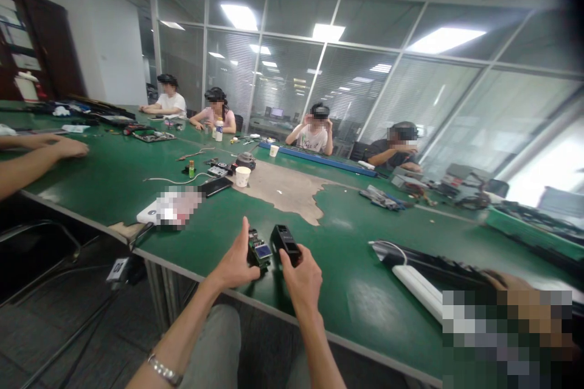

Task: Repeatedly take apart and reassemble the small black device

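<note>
Two bare hands work near the close edge of the green counter (337, 237). The left hand (235, 258) has a wide grip, thumb spread from the upright fingers, with a circuit board (261, 251) bearing a small screen at its inner side; whether it carries the board's weight, I cannot tell. The right hand (305, 273) has its grip closed on a black casing (285, 238), just beside the board and tilted.

Ahead and to the left, a white device (148, 213), partly blurred out, lies near the counter's edge, with a black phone (216, 187) beyond it. A paper cup (243, 177) stands behind the phone, beside a worn brown patch (285, 185). A thin cable (176, 182) and a small green cylinder (191, 168) lie farther left.

To the right, a long white bar (422, 292) and a black tray (433, 261) take up the counter, with another person's hand (515, 282) at the tray. Beyond are a pile of grey parts (383, 198) and a green basket (506, 222). Another person's forearm (27, 167) reaches in from the left; four people sit across.
</note>
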The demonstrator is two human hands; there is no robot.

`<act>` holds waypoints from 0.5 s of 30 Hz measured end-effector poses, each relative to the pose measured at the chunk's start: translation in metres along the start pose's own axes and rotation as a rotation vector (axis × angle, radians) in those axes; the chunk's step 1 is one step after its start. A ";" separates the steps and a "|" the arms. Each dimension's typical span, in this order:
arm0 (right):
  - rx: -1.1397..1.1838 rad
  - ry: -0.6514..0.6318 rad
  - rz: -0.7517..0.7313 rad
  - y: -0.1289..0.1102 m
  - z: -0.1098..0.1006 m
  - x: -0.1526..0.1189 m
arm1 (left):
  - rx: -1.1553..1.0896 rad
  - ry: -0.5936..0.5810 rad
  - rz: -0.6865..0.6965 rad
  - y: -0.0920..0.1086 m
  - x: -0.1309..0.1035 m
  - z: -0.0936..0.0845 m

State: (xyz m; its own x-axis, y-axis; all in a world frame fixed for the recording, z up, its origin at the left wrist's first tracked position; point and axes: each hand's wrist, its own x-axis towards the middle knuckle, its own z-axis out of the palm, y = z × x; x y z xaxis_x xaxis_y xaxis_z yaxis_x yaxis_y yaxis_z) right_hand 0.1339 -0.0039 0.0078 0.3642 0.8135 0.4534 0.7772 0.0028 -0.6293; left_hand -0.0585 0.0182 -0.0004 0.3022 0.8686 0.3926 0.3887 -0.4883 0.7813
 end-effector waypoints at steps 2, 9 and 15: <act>-0.057 0.003 -0.042 0.004 0.004 -0.003 | 0.011 -0.023 0.025 -0.001 0.000 0.000; -0.139 0.034 -0.190 0.009 0.012 -0.005 | 0.222 -0.004 0.010 -0.013 0.005 0.002; -0.116 -0.015 -0.180 0.010 0.008 -0.006 | 0.447 -0.028 -0.072 -0.027 0.012 -0.004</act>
State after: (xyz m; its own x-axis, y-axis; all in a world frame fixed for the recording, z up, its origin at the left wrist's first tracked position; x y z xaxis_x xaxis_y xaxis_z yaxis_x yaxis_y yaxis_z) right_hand 0.1353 -0.0042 -0.0068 0.2069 0.8146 0.5419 0.8831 0.0829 -0.4618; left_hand -0.0689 0.0418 -0.0150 0.2813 0.9022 0.3271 0.7457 -0.4200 0.5172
